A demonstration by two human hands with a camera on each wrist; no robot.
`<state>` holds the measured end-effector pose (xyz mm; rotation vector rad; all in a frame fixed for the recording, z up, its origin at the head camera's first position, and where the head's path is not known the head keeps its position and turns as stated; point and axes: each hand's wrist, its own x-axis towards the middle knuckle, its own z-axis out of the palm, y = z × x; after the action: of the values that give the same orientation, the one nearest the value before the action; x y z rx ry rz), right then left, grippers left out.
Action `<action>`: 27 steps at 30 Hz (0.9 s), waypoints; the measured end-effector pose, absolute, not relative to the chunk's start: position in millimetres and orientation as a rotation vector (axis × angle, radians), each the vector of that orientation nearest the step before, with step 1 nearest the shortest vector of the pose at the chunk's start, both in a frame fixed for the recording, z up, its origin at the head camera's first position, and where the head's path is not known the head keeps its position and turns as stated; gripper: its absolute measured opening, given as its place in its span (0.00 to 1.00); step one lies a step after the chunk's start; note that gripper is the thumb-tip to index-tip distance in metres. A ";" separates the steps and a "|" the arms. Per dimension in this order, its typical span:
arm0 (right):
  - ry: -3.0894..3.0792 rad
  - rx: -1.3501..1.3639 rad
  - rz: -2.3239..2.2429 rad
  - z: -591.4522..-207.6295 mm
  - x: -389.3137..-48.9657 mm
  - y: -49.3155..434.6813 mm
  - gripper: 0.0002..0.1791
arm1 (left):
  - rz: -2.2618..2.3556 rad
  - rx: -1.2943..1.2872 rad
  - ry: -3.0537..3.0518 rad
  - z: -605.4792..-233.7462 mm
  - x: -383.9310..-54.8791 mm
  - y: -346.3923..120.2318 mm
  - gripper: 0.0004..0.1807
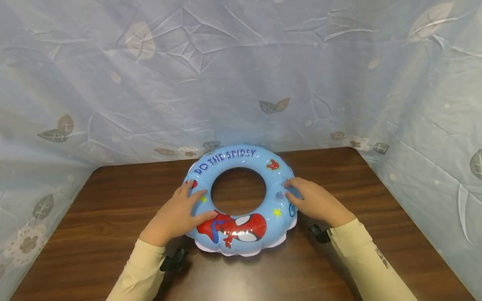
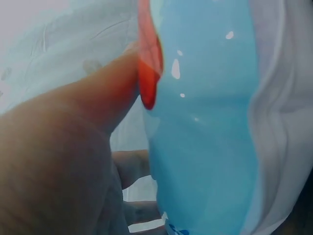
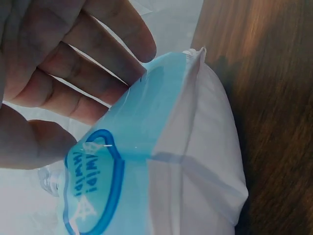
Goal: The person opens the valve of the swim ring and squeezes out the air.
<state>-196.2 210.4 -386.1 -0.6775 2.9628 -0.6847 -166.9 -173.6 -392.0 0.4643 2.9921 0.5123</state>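
Note:
A blue inflatable swim ring (image 1: 270, 230) lies on the wooden table, printed with a red cartoon figure, yellow stars and the words "DO THE SPIDEY". My left hand (image 1: 177, 217) rests on its left side with fingers and thumb spread over the top. In the left wrist view the thumb (image 2: 93, 103) reaches the ring's red print. On the right side, my right hand (image 1: 318, 202) touches the ring with thumb and fingertips beside a small clear valve (image 1: 279, 195). The right wrist view shows nearly straight fingers (image 3: 93, 73) against the blue vinyl, above its white underside (image 3: 195, 181).
The brown table (image 1: 124, 200) extends around the ring to both sides and in front. A pale blue curtain (image 1: 233, 83) with leaf prints hangs along the back and both sides. Dark wrist straps (image 1: 320, 234) show under the sleeves.

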 end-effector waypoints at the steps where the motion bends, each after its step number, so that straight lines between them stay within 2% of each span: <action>1: 2.964 -0.677 -0.680 -385.8 -196.1 210.1 0.20 | 0.510 0.461 2.993 -391.6 -166.6 -173.4 0.49; 13: 2.934 -0.710 -0.718 -387.3 -195.0 207.9 0.25 | 0.488 0.437 2.978 -382.8 -162.4 -171.9 0.50; 21: 3.080 -0.691 -0.684 -389.8 -195.8 203.3 0.17 | 0.531 0.377 3.082 -376.6 -159.1 -170.4 0.50; 27: 3.096 -0.601 -0.861 -388.6 -192.2 195.4 0.14 | 0.609 0.500 3.108 -385.9 -166.2 -174.6 0.49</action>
<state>-192.2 195.4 -388.6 -0.6012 3.0957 -0.8607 -166.2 -174.6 -385.9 0.5003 3.1079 0.6092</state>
